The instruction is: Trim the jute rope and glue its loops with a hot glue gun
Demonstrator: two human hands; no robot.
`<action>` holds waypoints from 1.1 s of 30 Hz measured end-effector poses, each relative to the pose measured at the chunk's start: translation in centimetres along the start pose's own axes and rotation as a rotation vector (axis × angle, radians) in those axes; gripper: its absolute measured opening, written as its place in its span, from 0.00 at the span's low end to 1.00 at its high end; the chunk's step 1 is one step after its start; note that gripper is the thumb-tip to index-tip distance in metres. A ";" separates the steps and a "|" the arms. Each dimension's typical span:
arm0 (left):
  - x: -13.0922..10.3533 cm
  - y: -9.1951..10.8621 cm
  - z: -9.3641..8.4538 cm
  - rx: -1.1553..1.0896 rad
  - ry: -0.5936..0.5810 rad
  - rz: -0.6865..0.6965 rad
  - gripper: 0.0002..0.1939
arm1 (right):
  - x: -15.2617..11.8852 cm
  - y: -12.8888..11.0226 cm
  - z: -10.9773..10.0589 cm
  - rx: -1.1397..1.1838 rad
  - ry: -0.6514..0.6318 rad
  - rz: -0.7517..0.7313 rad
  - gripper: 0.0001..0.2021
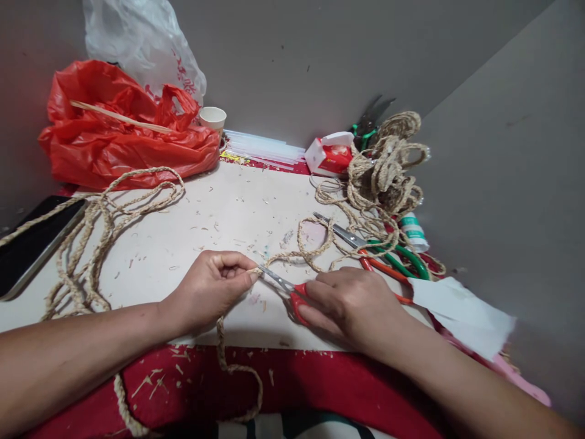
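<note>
My left hand (214, 286) pinches a braided straw rope (222, 341) between thumb and forefinger, just left of the middle. One end of the rope hangs below the hand over the red cloth, and more of it runs off to the right. In my right hand (351, 305) are small red-handled scissors (299, 299), my fingers around the handles. Their blades point left and meet the rope at my left fingertips; whether the rope lies between the blades is too small to tell.
Loose rope (98, 231) and a black phone (36, 244) lie left. Behind are a red plastic bag (123, 146) and a paper cup (212, 116). At right are a rope pile (393, 164), larger scissors (347, 235), a tissue pack (336, 155) and white paper (461, 308).
</note>
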State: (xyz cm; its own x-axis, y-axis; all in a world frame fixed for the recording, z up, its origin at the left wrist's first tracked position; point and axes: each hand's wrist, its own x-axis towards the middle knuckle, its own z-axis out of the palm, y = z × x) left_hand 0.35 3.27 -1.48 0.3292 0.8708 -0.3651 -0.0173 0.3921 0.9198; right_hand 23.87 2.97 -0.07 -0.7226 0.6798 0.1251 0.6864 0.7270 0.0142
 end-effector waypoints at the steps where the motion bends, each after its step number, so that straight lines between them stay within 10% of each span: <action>1: 0.0 0.0 0.0 0.002 0.001 0.001 0.12 | 0.0 0.0 0.0 0.006 0.000 -0.001 0.18; 33: 0.1 0.1 -0.2 -0.069 0.004 -0.023 0.14 | 0.7 0.1 -0.5 0.188 -0.078 0.081 0.14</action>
State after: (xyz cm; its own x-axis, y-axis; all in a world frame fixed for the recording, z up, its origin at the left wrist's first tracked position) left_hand 0.16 3.44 -1.41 0.3265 0.8624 -0.3869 -0.0748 0.4316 0.8990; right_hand 23.47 3.50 0.48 -0.6745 0.7371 0.0414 0.7207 0.6696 -0.1793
